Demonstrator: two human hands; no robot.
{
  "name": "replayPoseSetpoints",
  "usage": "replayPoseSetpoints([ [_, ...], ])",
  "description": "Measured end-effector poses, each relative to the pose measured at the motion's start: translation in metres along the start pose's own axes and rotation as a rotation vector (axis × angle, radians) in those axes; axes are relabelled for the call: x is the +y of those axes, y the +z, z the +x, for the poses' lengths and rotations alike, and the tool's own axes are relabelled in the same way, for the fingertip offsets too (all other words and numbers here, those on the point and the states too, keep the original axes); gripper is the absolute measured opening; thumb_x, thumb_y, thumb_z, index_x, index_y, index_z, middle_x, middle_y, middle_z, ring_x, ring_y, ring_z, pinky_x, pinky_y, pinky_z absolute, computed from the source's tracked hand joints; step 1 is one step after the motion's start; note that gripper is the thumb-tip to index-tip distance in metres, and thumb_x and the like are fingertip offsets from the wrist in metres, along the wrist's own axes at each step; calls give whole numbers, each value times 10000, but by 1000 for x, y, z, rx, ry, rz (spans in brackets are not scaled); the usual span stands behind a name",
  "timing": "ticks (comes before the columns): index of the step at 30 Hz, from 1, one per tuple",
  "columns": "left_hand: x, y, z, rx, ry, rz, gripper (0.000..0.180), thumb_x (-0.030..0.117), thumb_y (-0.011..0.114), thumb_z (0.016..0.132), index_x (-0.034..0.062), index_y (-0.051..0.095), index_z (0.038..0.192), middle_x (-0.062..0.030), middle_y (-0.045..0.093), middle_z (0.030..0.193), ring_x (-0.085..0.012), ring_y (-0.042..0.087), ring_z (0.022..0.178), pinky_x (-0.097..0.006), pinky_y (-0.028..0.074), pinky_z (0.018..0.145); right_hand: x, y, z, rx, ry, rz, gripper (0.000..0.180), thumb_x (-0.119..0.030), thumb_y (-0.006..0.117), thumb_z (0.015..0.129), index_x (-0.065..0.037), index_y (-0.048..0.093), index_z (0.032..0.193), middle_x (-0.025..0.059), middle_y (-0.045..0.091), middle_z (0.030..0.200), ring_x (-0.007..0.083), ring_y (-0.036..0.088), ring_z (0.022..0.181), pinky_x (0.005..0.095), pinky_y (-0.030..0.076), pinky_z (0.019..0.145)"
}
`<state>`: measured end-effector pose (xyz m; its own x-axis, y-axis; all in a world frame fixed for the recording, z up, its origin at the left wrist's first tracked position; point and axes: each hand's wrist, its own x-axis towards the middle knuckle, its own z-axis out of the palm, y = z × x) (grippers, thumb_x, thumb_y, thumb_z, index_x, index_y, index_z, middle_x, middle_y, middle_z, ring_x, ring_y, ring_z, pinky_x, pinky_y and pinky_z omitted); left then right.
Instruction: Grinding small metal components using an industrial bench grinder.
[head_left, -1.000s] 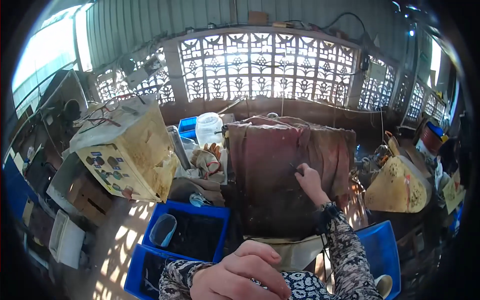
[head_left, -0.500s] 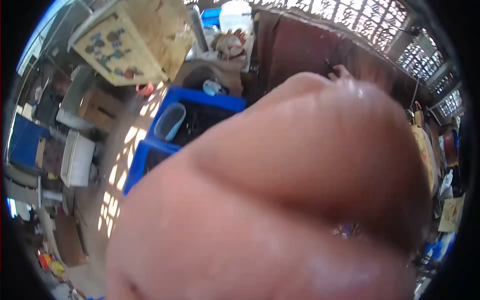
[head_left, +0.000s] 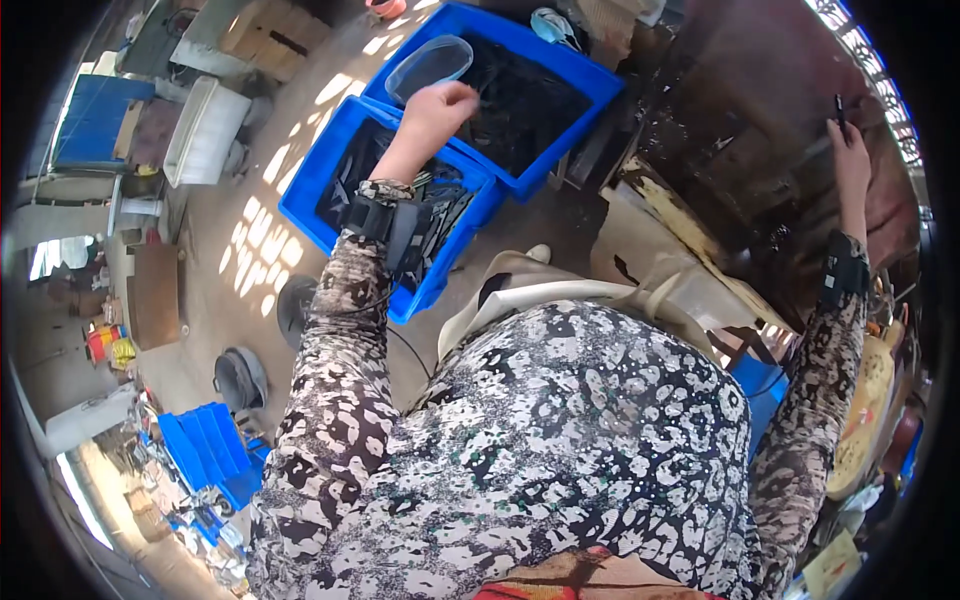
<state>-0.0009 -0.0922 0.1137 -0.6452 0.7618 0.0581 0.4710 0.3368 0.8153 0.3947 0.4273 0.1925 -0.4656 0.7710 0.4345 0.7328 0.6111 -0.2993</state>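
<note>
Blue crates [head_left: 318,205] — two — under left hand [head_left: 438,108]

I saw the near blue crate [head_left: 330,200] open from above but packed with dark parts [head_left: 440,200]. A clear scoop [head_left: 428,65] blocked the far blue crate's [head_left: 560,100] left corner. The sunlit floor [head_left: 250,270] beside the crates' left edges lay passable.

Left hand [head_left: 436,108] no longer covers the lens; it now reaches down over the blue crates [head_left: 545,60].
</note>
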Motion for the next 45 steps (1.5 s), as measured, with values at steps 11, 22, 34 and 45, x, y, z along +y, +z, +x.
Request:
replayPoseSetpoints([
  [11,-53,71,-8,-77,196,359,140,162,623,777,82,702,859,-179,669,801,-392,639,792,-476,518,714,47,-31,16,-104,32,-75,553,-526,565,894,-108,601,1254,140,660,1151,317,602,1098,362,446,926],
  [22,-204,221,65,-312,-388,555,473,266,568,849,-78,502,1167,-272,641,1135,-390,614,1109,-453,493,953,-86,-89,-122,93,241,252,428,-328,663,909,-20,633,1204,86,687,1083,126,601,1019,247,431,911],
  [34,-266,162,63,-342,-24,480,398,407,560,869,96,690,1080,-136,671,1150,-352,622,1069,-454,482,910,-109,-79,-223,-250,613,637,285,-265,686,897,-61,689,1096,-50,602,766,16,466,609,183,327,518],
  [45,-61,63,49,-488,-486,-953,310,16,675,848,72,587,1141,-65,641,1012,-197,644,932,-378,563,838,-161,-30,-254,-582,738,1073,228,-186,600,936,-74,645,1129,-97,405,658,2,295,478,203,178,413],
])
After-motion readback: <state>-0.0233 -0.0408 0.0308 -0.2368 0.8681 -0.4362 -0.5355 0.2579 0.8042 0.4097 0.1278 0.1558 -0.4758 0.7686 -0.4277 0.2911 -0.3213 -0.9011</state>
